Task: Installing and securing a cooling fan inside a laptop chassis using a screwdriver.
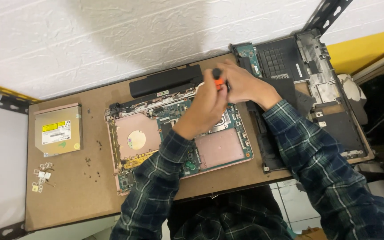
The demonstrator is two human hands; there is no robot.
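I see both hands meeting just above the middle of the frame, over the top edge of the opened laptop base [178,138]. The left hand [207,104] is curled around the shaft end of a screwdriver [218,80] with an orange and black handle, and the right hand [241,84] is closed over the top of that handle; neither hand has a spare finger steadying the board. The tip is hidden behind the left hand, so I cannot tell which screw it sits in.

My main worry is a slip. With two hands bearing on one tool, the tip could cam out and skate across the exposed green circuit board [181,113], scratching traces or a connector. The pink shield plates [218,149] lie just beside the working spot and would dent easily too.

The long black battery [165,81] rests touching the laptop's upper edge; a jolt could push it towards the wall.

At the left of the frame, loose small screws [95,166] lie scattered on the brown tabletop [67,200], near the optical drive [58,130] and some small metal brackets [43,175]. A sweep of the plaid sleeve could scatter them. The black laptop cover [298,89] at the upper right overhangs the table's edge and could tip.
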